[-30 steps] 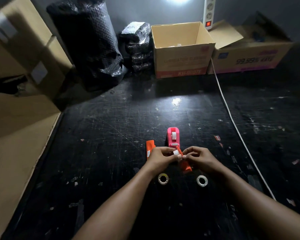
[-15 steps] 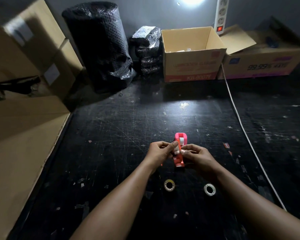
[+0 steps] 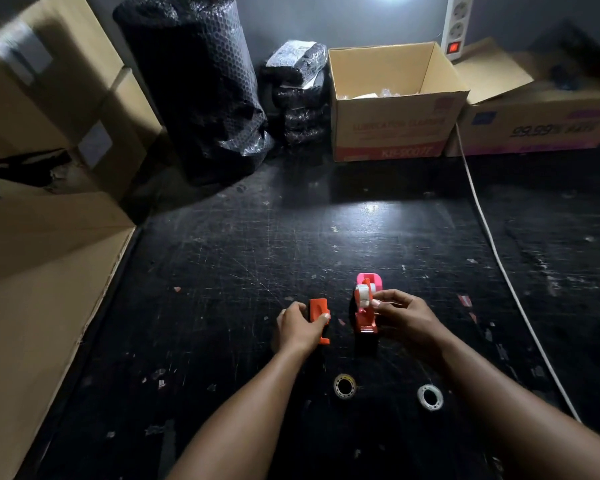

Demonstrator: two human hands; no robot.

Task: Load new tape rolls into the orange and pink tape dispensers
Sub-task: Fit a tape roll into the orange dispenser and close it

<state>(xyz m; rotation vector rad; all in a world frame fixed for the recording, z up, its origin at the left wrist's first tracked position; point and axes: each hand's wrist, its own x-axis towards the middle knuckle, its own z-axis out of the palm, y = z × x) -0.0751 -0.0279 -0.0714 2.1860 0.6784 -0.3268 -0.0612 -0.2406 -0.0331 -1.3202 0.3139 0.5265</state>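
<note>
— Seating the roll: your right hand (image 3: 407, 315) pinches the white tape roll (image 3: 363, 295) in the orange dispenser body (image 3: 364, 317), the pink dispenser (image 3: 374, 280) just beyond your fingertips.

— And my left?

— Your left hand (image 3: 298, 327) is closed around the orange cover piece (image 3: 318, 310), beside that grip. Next, I'd judge, bring the cover across and line it up squarely. Two spare rolls (image 3: 344, 386) lie nearer you.

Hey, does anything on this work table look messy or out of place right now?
Yes. Small scraps of tape or paper litter the scratched black table, and the orange dispenser is apart: left hand holds its orange cover, right hand the body.
</note>
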